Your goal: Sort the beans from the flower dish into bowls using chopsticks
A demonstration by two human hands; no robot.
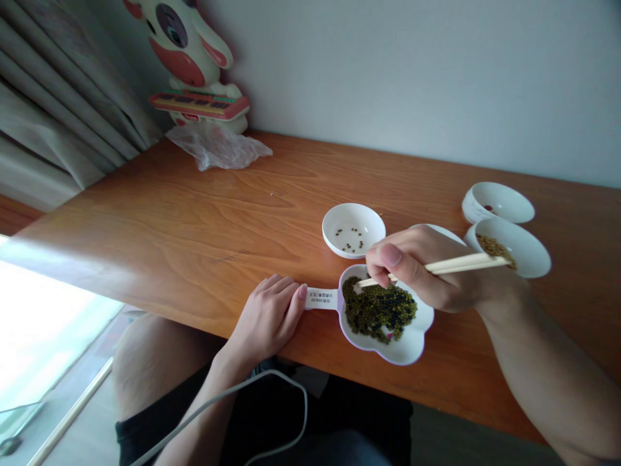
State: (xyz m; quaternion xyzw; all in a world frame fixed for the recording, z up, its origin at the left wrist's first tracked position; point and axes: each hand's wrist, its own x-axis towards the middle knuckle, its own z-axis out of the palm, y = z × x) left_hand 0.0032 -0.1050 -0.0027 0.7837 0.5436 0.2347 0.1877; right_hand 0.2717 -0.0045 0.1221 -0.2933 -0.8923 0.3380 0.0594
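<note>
Table layout: the handled dish (414, 346), white with a purple rim, lies near the front edge of the wooden table (233, 220) and carries a heap of green and dark beans (378, 312) with one small pink piece. Directly behind it stands the left bowl (353, 215), with a few scattered beans inside. The middle bowl (439, 230) is mostly covered by your right hand (420, 265); its contents cannot be read. Farther right, the near right bowl (531, 252) holds brownish grains and sits just beside the far right bowl (514, 204), in which a small reddish piece shows. At the back left, a clear plastic bag (226, 152) lies in front of the cow toy (194, 65). A pale cable (242, 383) loops across your left forearm, below the table edge.

Right hand: positioned above the dish's right side, wrist toward the table's right. Your thumb and fingers pinch the chopsticks (456, 264), slanting down-left, tips among the beans; whether they clamp one cannot be told.

Left hand (272, 310): palm down, fingers bent and pressed together, thumb at the end of the labelled handle (323, 298), gripping it.
</note>
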